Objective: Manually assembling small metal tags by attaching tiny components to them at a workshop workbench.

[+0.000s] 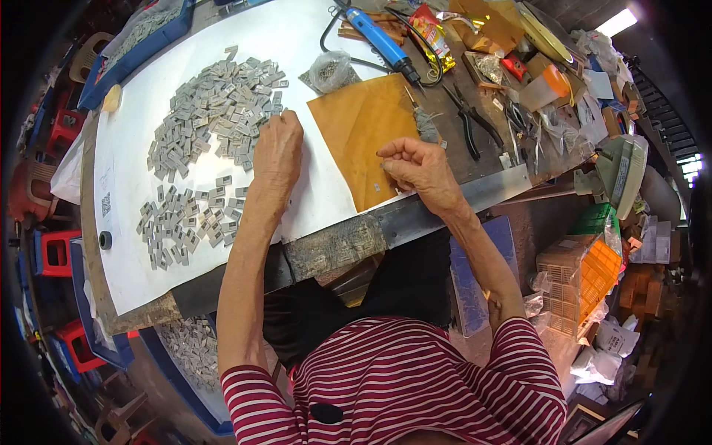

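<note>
On a white sheet [315,182] lies a large heap of small flat grey metal pieces [215,104]. My left hand [279,147] is at the heap's right edge, its fingers drawn together; the back of the hand hides whatever is between the fingertips. A looser group of the same grey pieces [189,222] lies nearer to me. Over the right side of a brown paper sheet [356,126] hovers my right hand [421,172], fingers curled in with thumb and forefinger close together; I cannot make out what they hold. One small grey piece [377,188] rests on the brown sheet below these fingertips.
Beyond the brown sheet are a blue electric screwdriver [378,41] with a black cable and a clear plastic bag [330,72]. Black-handled pliers [471,122] lie to the right among assorted clutter. A blue tray [130,55] stands far left; a metal strip [460,204] edges the table.
</note>
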Tool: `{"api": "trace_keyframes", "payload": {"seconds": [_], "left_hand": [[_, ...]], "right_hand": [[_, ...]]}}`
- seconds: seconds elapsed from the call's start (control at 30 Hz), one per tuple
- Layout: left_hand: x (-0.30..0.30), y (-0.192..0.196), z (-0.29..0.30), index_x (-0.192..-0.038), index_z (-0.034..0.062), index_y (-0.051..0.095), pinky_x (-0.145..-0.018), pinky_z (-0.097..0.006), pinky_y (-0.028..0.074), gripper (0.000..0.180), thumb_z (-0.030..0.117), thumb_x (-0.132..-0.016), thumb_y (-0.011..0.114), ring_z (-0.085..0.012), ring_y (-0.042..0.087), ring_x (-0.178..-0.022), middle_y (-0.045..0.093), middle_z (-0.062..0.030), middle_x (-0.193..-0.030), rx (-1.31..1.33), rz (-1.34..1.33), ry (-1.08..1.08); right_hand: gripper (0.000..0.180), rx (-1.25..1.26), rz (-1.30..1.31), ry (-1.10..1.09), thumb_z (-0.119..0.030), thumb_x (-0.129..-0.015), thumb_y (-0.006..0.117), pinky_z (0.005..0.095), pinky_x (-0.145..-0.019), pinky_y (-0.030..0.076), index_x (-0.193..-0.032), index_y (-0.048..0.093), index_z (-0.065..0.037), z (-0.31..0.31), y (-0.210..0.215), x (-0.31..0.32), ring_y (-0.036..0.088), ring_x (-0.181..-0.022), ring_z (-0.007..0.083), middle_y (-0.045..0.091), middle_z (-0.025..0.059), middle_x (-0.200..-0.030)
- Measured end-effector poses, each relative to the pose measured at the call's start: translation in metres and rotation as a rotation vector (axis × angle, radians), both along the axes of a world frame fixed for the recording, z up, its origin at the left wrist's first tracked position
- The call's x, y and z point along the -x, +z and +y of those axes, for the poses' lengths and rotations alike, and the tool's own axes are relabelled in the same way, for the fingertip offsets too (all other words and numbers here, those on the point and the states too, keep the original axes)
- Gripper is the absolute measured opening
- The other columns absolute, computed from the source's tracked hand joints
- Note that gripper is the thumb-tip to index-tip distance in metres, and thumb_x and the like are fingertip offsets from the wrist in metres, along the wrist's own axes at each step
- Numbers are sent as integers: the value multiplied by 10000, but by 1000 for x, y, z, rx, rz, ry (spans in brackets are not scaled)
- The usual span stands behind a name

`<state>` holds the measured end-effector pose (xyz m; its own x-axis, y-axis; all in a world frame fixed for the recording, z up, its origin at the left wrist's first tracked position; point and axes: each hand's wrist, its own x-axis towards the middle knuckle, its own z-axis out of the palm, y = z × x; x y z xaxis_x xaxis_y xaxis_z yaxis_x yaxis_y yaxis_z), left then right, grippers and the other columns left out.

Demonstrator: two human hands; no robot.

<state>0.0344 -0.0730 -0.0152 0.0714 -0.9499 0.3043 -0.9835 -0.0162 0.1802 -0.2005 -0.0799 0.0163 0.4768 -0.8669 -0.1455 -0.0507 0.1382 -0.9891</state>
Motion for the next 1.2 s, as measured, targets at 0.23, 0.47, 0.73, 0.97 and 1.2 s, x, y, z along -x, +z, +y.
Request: {"api": "trace_keyframes", "payload": {"seconds": [0.23,0.47,0.73,0.97,1.2], "left_hand": [[5,14,15,-929,-36,556,-636,-394,484,200,-38,-737,502,-331,595,-761,575,-211,-862,137,320,-40],[36,47,66,-982,-33,593,-549,-264,431,226,41,-807,470,-110,523,-603,581,-56,-700,2,1130,3],[53,39,106,-1059,3,591,-517,-180,399,247,21,-826,511,-63,507,-615,542,-1,-792,-148,1683,10],[54,34,111,-1042,-29,585,-498,-170,382,230,-5,-829,502,-45,478,-574,536,-10,-776,-139,1781,26],[55,31,111,-1049,-27,585,-501,-166,380,234,-4,-833,497,-40,467,-564,545,-7,-748,-143,1797,31]], "right_hand": [[159,-71,-46,1,-18,-814,555,160,-453,300,-958,592,38,3,-4,-4,386,-510,28,502,-24,-659],[153,-176,-104,16,-32,-827,529,156,-463,297,-950,592,35,3,-3,-10,372,-514,33,481,-27,-649],[112,-376,-387,119,-53,-858,518,156,-475,300,-947,532,13,3,-6,-16,384,-585,37,468,2,-738],[103,-390,-391,128,-39,-855,515,160,-476,311,-943,522,14,6,-6,-24,389,-581,44,484,23,-759],[132,-376,-379,130,-43,-838,536,151,-471,317,-951,534,25,10,-2,-35,402,-567,39,509,27,-772]]}}
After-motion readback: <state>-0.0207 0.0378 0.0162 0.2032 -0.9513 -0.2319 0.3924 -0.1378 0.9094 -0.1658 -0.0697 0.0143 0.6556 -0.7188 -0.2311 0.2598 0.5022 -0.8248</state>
